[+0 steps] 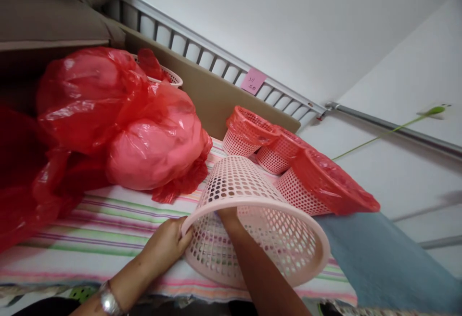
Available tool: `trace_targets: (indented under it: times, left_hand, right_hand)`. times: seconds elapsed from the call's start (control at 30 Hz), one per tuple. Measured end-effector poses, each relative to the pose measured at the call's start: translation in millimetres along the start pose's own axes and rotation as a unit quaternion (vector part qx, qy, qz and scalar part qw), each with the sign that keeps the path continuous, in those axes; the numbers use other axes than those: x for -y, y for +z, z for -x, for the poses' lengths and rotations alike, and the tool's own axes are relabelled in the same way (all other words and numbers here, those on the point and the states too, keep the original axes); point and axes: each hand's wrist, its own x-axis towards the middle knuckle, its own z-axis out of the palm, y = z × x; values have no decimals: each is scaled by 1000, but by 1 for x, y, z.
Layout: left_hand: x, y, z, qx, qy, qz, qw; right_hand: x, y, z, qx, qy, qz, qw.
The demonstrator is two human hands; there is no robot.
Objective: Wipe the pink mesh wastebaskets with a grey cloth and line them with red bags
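Closest to the camera, two bare forearms (269,277) reach in from the bottom edge, the left one with a shiny silver band (109,299) at the wrist. Between and around them lies a pale pink basket (231,178), tipped on its side on a striped cloth (119,224), its wide mouth towards the camera and its narrower base pointing away. The left hand (171,239) is clamped on the rim at the left side of the mouth. The right hand (227,214) is inside the basket, well apart from the left; the rim and the perforated wall hide most of it, so I cannot tell whether its fingers are open or closed, or whether they hold anything.

Just beyond the basket, to the right, three lined baskets (303,195) stand in a row close together, each with red plastic folded over its rim. To the left, bulky red plastic bags (155,138) lie heaped on the cloth, paler pink shapes showing through the film. Behind this heap, part of another perforated basket (173,77) shows, with red plastic at it.

Along the back runs a tan board (202,97), with a slatted metal rail (212,65) above it and a pink note (253,81) on the rail. At the lower right is a blue-grey surface (382,258).
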Motion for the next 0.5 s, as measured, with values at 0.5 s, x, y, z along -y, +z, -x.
trace_targets:
  times: [0.5]
  left_hand:
    - [24,59,8,22,-187,283,940]
  right_hand:
    - [22,-10,27,38,28,-22,999]
